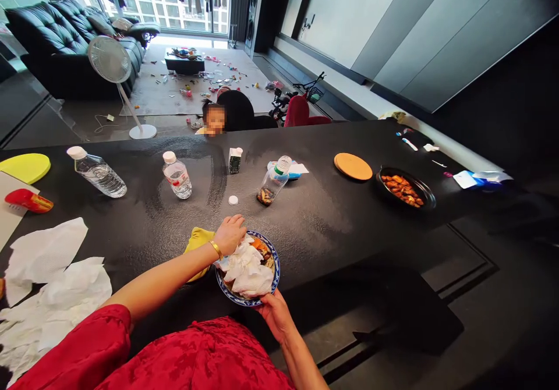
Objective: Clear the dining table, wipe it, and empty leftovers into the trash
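1. Left hand, gold bangle on the wrist: half-curled, fingers pressing down on the far side of a heap of crumpled white paper tissues. Can't tell if it's pinching any.
2. Right hand: fingers curled round the near rim of a round blue-and-white ceramic plate, holding it.
3. Plate sits on the edge of a long black tabletop, between both hands. Tissues cover most of it, orange food scraps showing at the far side.
4. Crumpled yellow cloth just left of the plate, beneath the left wrist.
5. Further out: clear plastic water bottle, a tipped plastic bottle with dark dregs, small white round cap, round cork mat, dark bowl of fried food pieces.
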### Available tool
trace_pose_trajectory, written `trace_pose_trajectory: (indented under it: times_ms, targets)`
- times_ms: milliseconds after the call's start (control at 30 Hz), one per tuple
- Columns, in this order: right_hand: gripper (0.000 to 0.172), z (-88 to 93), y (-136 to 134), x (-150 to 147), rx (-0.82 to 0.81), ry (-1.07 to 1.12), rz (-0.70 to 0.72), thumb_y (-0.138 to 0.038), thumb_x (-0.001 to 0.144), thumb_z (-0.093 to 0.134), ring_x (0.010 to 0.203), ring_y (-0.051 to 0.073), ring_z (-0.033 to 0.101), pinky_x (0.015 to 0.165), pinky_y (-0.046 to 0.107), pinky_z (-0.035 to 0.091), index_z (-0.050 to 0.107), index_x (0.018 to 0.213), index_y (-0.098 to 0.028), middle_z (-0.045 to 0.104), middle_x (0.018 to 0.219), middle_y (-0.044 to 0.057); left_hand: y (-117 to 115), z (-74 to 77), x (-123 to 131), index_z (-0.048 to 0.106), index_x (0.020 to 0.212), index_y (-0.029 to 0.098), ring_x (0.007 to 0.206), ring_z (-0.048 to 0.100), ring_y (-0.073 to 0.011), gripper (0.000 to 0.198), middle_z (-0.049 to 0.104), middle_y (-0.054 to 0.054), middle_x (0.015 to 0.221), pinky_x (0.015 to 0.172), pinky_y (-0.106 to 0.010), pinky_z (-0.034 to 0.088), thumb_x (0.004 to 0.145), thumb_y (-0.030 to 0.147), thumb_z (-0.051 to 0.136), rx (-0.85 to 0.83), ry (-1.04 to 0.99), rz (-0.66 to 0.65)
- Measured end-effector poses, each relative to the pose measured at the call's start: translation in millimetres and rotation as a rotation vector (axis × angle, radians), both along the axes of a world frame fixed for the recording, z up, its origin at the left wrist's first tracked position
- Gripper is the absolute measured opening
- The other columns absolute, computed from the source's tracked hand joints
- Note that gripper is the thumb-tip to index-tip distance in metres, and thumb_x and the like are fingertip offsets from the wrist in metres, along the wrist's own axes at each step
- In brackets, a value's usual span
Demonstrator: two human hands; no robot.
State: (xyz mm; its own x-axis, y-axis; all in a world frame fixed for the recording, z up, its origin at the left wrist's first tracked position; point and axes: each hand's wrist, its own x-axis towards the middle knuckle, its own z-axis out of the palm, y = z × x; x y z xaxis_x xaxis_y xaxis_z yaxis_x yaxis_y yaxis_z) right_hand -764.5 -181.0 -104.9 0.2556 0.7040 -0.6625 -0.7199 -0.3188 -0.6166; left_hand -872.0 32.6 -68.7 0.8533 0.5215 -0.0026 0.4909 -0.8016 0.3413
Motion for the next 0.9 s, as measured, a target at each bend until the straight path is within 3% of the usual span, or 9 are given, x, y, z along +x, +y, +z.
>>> trace_pose_trajectory:
  times_ms: [133,233,367,433,533,600,667,733,900]
  targets:
    - [0.055,2.4,3,-1,0.017,-0.017,0.002,-0.009,0.051,0.06,0.073,0.02,0.062,0.069,0.035,0.051,0.061,0.105,-0.019,0.07,0.091,0.005,1,-4.4,-5,0.07,0.085,0.019,0.126,0.036,-0.0325,0.021,0.052,-0.012,0.129,0.099,-0.049,0.034,0.086,0.023,0.05,-0.068,-0.066,0.052]
    - [0.059,5.9,3,0,0.016,-0.012,-0.019,-0.009,0.051,0.06,0.079,0.022,0.063,0.072,0.037,0.051,0.06,0.109,-0.02,0.069,0.095,0.005,9,-2.9,-15,0.07,0.096,0.022,0.125,0.038,-0.0278,0.025,0.05,-0.01,0.131,0.101,-0.048,0.034,0.088,0.024,0.047,-0.113,-0.23,0.106]
    - [0.061,7.4,-4,5,0.002,-0.019,-0.064,-0.01,0.051,0.063,0.08,0.022,0.063,0.072,0.037,0.051,0.061,0.11,-0.022,0.069,0.095,0.004,17,-10.5,-52,0.066,0.105,0.021,0.12,0.044,-0.0213,0.031,0.052,-0.009,0.127,0.103,-0.043,0.036,0.09,0.023,0.039,-0.138,-0.449,0.296]
    - [0.06,6.7,-11,8,-0.012,-0.026,-0.095,-0.011,0.05,0.065,0.076,0.021,0.062,0.071,0.037,0.051,0.061,0.108,-0.022,0.07,0.092,0.004,7,-26.6,-79,0.064,0.11,0.02,0.12,0.046,-0.0203,0.035,0.051,-0.01,0.129,0.104,-0.041,0.036,0.092,0.024,0.034,-0.144,-0.442,0.363]
    - [0.059,4.9,-27,16,-0.032,-0.037,-0.171,-0.012,0.048,0.069,0.076,0.021,0.063,0.071,0.037,0.051,0.063,0.106,-0.022,0.07,0.09,0.003,-25,-63.1,-111,0.059,0.119,0.02,0.127,0.04,-0.0248,0.037,0.045,-0.012,0.136,0.106,-0.044,0.034,0.091,0.032,0.038,-0.101,-0.278,0.345]
    - [0.056,3.5,-40,23,-0.048,-0.054,-0.226,-0.013,0.048,0.072,0.083,0.023,0.063,0.073,0.038,0.051,0.064,0.102,-0.024,0.07,0.093,0.003,-46,-86.7,-120,0.053,0.126,0.019,0.133,0.031,-0.0306,0.044,0.041,-0.014,0.14,0.107,-0.05,0.03,0.087,0.038,0.046,-0.05,-0.16,0.322]
    - [0.049,2.3,-54,30,-0.063,-0.079,-0.273,-0.015,0.048,0.074,0.088,0.024,0.062,0.074,0.04,0.051,0.066,0.095,-0.024,0.07,0.095,0.003,-53,-102.6,-119,0.048,0.131,0.017,0.136,0.024,-0.0328,0.05,0.037,-0.016,0.143,0.108,-0.052,0.027,0.086,0.039,0.049,-0.003,-0.102,0.338]
    - [0.042,1.7,-69,37,-0.081,-0.112,-0.321,-0.017,0.047,0.075,0.088,0.025,0.062,0.074,0.041,0.051,0.067,0.088,-0.024,0.07,0.095,0.003,-40,-108.6,-109,0.047,0.131,0.017,0.137,0.021,-0.0317,0.049,0.033,-0.016,0.145,0.108,-0.052,0.025,0.087,0.037,0.047,0.02,-0.09,0.392]
    - [0.032,4.6,-107,51,-0.127,-0.157,-0.438,-0.021,0.045,0.079,0.081,0.023,0.063,0.068,0.037,0.053,0.069,0.075,-0.025,0.071,0.091,0.002,31,-99.6,-68,0.053,0.126,0.019,0.136,0.022,-0.0355,0.047,0.032,-0.017,0.145,0.104,-0.055,0.028,0.083,0.039,0.051,0.018,-0.084,0.587]
